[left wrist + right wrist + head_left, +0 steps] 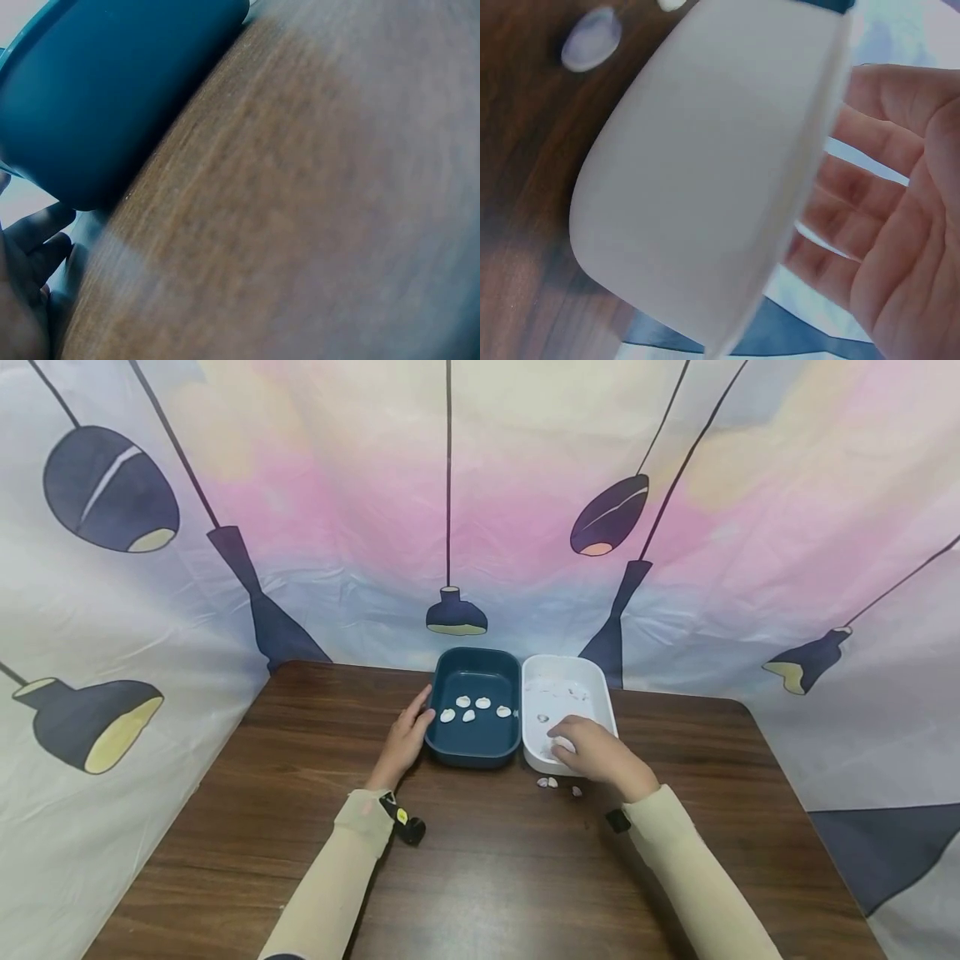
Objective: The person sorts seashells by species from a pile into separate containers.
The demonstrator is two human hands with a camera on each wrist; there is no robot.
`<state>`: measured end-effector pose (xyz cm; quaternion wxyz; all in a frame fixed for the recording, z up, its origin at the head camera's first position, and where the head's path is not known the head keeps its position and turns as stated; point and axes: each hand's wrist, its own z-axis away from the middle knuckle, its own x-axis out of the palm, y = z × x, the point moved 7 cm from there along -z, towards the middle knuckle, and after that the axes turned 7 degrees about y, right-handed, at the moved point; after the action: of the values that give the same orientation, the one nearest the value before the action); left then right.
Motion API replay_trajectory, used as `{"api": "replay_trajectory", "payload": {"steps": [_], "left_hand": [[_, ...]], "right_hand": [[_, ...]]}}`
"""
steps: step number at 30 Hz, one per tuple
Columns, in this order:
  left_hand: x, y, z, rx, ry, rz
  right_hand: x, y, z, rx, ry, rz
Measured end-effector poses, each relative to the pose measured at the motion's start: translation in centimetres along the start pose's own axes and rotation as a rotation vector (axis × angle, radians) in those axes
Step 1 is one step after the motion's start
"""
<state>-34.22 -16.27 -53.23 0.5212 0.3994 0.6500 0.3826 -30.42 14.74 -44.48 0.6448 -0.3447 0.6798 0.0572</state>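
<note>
Straight, slightly spread fingers of my left hand rest against the left side of a dark blue rectangular tray. Several small white seashells lie inside that tray. My right hand reaches into the white tray beside it, thumb and forefinger bent down near its floor. In the right wrist view the fingers pass behind the white rim and the fingertips are hidden; I cannot tell whether they pinch a shell. Another shell lies in the white tray, left of the hand.
Three shells lie on the brown wooden table just in front of the white tray. The trays stand side by side at the table's back edge. Behind them hangs a cloth backdrop printed with lamps.
</note>
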Motion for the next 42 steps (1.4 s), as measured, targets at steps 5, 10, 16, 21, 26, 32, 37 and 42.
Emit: {"api": "replay_trajectory", "payload": {"steps": [5,10,16,21,26,32,37,42], "left_hand": [[0.0,0.1,-0.1,0.008,0.002,0.007],[0.0,0.1,-0.1,0.003,-0.001,-0.001],[0.0,0.1,0.0,0.000,-0.001,0.000],[0.1,0.1,0.0,-0.001,-0.006,-0.001],[0.0,0.2,0.0,0.006,-0.004,0.004],[0.2,0.2,0.0,0.006,-0.006,0.007],[0.1,0.3,0.0,0.005,-0.005,0.004],[0.0,0.3,0.1,0.002,-0.003,0.001]], "right_hand": [[-0.6,-1.5,1.2,-0.079,0.072,-0.009],[-0.6,-2.5,2.0,-0.101,0.089,-0.022],[-0.3,-3.2,2.5,-0.121,0.095,-0.063],[1.1,-3.3,3.1,-0.121,0.032,-0.091],[3.0,-3.1,3.3,-0.101,-0.070,-0.104],[5.0,-2.4,3.7,-0.062,-0.156,-0.029],[5.2,-2.7,3.7,-0.131,-0.106,-0.005],[5.2,-2.9,3.7,-0.181,-0.059,-0.001]]}}
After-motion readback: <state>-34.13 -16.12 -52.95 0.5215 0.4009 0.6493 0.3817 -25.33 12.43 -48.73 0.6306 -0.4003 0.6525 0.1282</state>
